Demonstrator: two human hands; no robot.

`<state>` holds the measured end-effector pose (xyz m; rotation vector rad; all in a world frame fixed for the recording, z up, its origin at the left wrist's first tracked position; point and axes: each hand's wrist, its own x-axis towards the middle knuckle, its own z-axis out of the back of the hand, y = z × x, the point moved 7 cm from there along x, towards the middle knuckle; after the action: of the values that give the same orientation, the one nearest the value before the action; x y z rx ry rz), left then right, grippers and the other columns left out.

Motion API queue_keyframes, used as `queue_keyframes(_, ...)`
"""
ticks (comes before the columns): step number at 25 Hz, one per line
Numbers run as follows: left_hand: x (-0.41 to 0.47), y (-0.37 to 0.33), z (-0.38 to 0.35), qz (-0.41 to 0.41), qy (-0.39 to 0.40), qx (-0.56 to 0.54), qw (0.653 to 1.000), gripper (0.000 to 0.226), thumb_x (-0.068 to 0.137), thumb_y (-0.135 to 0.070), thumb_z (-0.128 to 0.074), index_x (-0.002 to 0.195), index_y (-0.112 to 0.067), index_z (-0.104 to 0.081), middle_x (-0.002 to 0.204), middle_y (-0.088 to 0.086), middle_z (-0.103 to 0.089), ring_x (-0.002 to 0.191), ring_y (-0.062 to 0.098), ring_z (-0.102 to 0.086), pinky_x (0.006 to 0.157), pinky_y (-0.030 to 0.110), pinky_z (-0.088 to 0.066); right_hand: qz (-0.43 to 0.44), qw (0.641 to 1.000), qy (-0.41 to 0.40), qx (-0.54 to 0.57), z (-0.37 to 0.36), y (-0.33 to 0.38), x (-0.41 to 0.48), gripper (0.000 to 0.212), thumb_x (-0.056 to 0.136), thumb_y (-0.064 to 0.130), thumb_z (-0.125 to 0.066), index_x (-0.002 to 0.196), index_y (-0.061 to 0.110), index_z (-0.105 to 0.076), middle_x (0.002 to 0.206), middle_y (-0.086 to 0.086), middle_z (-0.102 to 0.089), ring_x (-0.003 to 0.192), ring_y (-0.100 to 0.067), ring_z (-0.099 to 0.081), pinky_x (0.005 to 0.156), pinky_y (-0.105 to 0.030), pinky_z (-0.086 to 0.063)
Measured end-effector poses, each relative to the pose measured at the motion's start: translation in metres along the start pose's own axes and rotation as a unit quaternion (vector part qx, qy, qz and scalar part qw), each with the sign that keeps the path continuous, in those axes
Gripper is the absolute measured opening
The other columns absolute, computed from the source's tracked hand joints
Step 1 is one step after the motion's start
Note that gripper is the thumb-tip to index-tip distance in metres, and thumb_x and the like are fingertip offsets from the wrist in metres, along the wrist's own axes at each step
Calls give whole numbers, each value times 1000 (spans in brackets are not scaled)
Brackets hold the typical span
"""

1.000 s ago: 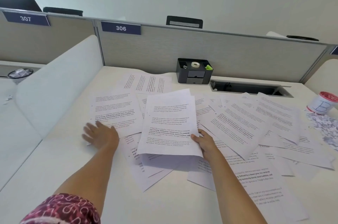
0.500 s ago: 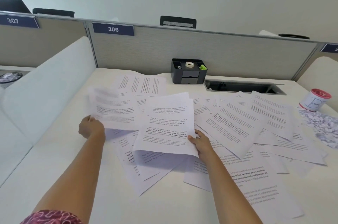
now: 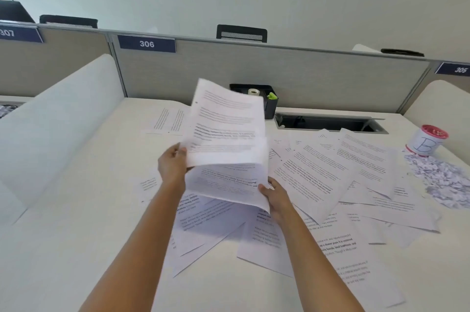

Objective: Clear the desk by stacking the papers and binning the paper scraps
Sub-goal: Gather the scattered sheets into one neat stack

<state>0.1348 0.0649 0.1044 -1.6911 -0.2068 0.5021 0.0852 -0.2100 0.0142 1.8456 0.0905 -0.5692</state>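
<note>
Printed white sheets lie scattered over the white desk (image 3: 63,248), most of them as loose sheets (image 3: 330,174) in the middle and on the right. My left hand (image 3: 171,162) grips a lifted sheet (image 3: 226,123) by its lower left corner; it hangs blurred above the desk. Just below it, my right hand (image 3: 276,196) holds another sheet (image 3: 229,184) by its lower right corner. A heap of shredded paper scraps (image 3: 440,179) lies at the desk's right edge.
A white cup with a red rim and a letter B (image 3: 424,141) stands behind the scraps. A black desk organiser (image 3: 269,103) with tape sits at the back by the grey partition. An open cable slot (image 3: 330,123) lies to its right. White padded dividers flank the desk.
My left hand has picked a sheet off the left of the desk and carried it up and right, over the sheet in my right hand. The right hand has barely moved.
</note>
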Motion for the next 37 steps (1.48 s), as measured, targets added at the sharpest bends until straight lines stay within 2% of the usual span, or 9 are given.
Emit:
queue_keyframes(5,-36,39,-39,1,49,210,976,34,91,-9,-54,124,-8,-59,123,11,-62,109,25,-56,83,28,-43,29,998,47,33,25,32,-3,33,91,15,-59,124,12,-60,118,-13,-67,103,-31,-66,75,-38,-58)
queue_keyframes(9,-32,49,-62,30,105,340,934,59,86,-28,-67,136,-5,-45,136,13,-51,122,30,-49,98,35,-39,24,997,70,-18,49,44,-6,34,86,19,-65,120,13,-62,115,-12,-68,102,-30,-67,77,-38,-57)
queue_keyframes(14,-34,83,-82,180,188,202,944,43,82,-14,-73,119,2,-59,115,16,-66,91,27,-65,77,34,-55,-52,995,71,-46,85,42,-3,28,94,30,-56,114,13,-66,105,-10,-72,92,-25,-69,70,-33,-56)
queue_keyframes(16,-39,95,-87,156,211,241,934,36,85,-4,-67,120,0,-58,106,14,-67,79,23,-63,59,26,-53,-95,995,20,-4,108,35,9,42,98,42,-45,117,9,-63,107,-15,-70,97,-30,-66,79,-40,-55)
queue_keyframes(19,-40,107,-91,128,224,278,925,39,87,-5,-64,125,-3,-55,105,13,-65,90,28,-63,67,28,-53,-123,992,23,-30,118,28,20,55,97,52,-34,116,8,-61,112,-16,-68,106,-32,-64,93,-47,-50)
queue_keyframes(24,-52,111,-108,70,273,275,919,38,84,-18,-69,120,-13,-59,117,6,-67,102,26,-64,92,45,-51,-28,977,70,-198,102,35,21,33,89,10,-63,121,3,-59,122,-15,-64,107,-31,-63,98,-48,-48)
queue_keyframes(27,-63,75,-119,-36,220,247,943,30,89,-13,-61,119,-16,-57,111,1,-67,96,22,-66,85,40,-54,92,967,14,-236,100,67,18,29,88,13,-64,117,14,-63,115,-6,-69,101,-24,-66,93,-46,-52)
queue_keyframes(31,-84,4,-132,-146,204,99,963,22,90,-11,-61,110,-20,-59,99,-8,-69,81,6,-69,66,22,-57,223,969,14,-104,83,125,-12,17,89,18,-63,106,24,-64,102,7,-72,90,-11,-70,76,-28,-58)
queue_keyframes(37,-89,-40,-130,-168,217,11,962,25,78,-15,-75,100,-22,-65,95,-7,-73,84,7,-69,65,19,-54,226,968,71,-82,70,155,-29,39,75,21,-78,112,23,-65,106,3,-72,97,-17,-69,82,-38,-57)
